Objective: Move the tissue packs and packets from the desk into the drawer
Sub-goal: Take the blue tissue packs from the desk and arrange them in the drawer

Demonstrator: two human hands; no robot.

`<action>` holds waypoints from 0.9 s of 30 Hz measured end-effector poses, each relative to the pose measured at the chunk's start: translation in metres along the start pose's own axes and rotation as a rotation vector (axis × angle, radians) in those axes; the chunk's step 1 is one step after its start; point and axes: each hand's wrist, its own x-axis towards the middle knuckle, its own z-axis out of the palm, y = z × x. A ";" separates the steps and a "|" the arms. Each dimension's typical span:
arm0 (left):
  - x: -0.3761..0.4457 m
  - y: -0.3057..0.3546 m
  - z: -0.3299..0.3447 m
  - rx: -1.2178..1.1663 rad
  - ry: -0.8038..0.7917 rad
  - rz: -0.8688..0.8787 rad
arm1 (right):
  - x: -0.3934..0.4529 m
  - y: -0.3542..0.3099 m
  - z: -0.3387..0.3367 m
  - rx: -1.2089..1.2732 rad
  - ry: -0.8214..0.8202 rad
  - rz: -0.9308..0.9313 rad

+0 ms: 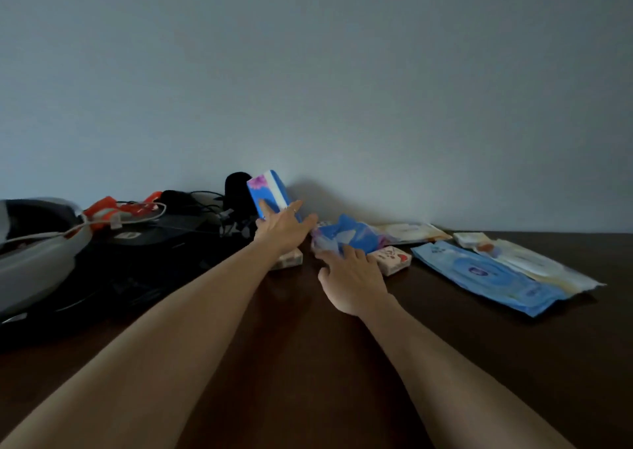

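Forearms: both bare, stretched across the dark desk (308, 363) toward the wall.
Right hand (352, 277): fingers curled down onto a crumpled blue tissue pack (346, 234), looks like it's grabbing the near edge.
Left hand (284, 225): fingers spread around a blue floral tissue pack (269, 193), holding it tilted up off the desk; ring on one finger.
Under left wrist: small pinkish tissue packet (291, 260), half hidden.
Just right of the right hand: small pink printed packet (392, 258), flat on the desk.
Further right: big blue wipes pack (486, 277), cream packs (534, 265) behind it, touching.
Far left: black bag (137, 253), cables, grey thing.
Drawer: can't see it at all.
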 end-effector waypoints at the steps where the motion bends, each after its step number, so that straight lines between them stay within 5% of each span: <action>1: 0.011 -0.002 0.007 -0.045 0.041 -0.055 | 0.006 0.003 0.005 0.011 -0.012 0.006; 5: 0.021 -0.010 0.022 -0.180 0.238 -0.098 | 0.008 0.007 0.006 -0.017 0.008 -0.019; 14: -0.129 -0.018 -0.062 -0.319 0.357 0.238 | -0.071 -0.025 -0.031 0.186 0.015 -0.007; 24: -0.405 -0.039 -0.081 -0.714 0.358 0.336 | -0.293 -0.068 -0.051 0.585 0.768 -0.162; 27: -0.495 -0.062 -0.047 -0.802 0.298 0.378 | -0.375 -0.068 -0.013 0.642 0.829 -0.182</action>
